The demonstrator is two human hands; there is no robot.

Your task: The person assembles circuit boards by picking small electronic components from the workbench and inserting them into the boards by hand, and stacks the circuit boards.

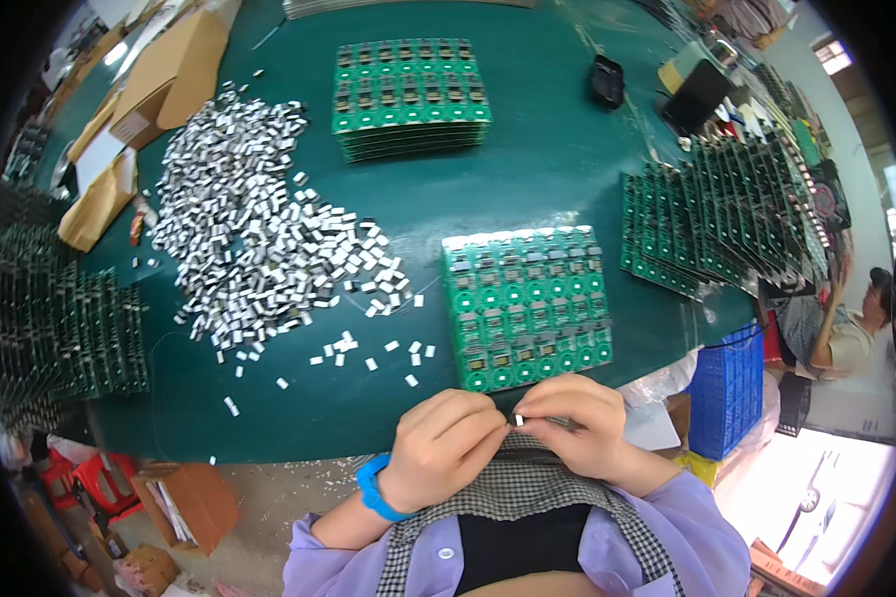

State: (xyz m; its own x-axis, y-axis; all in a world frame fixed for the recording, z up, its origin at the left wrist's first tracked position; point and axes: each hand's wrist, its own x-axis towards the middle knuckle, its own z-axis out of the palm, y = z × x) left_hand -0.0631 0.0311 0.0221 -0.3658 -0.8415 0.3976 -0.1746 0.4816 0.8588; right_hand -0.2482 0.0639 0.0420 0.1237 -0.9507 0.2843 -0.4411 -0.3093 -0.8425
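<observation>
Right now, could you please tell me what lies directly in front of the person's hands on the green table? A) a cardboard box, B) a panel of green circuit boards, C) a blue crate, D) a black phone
B: the panel of green circuit boards lies just beyond the left hand and right hand, which pinch a small white component between them.

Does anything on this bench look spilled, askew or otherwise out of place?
Mostly orderly. The small white parts lie in a loose heap, with strays scattered toward the table edge. The circuit board stacks sit squarely. Both hands pinch one small part.
</observation>
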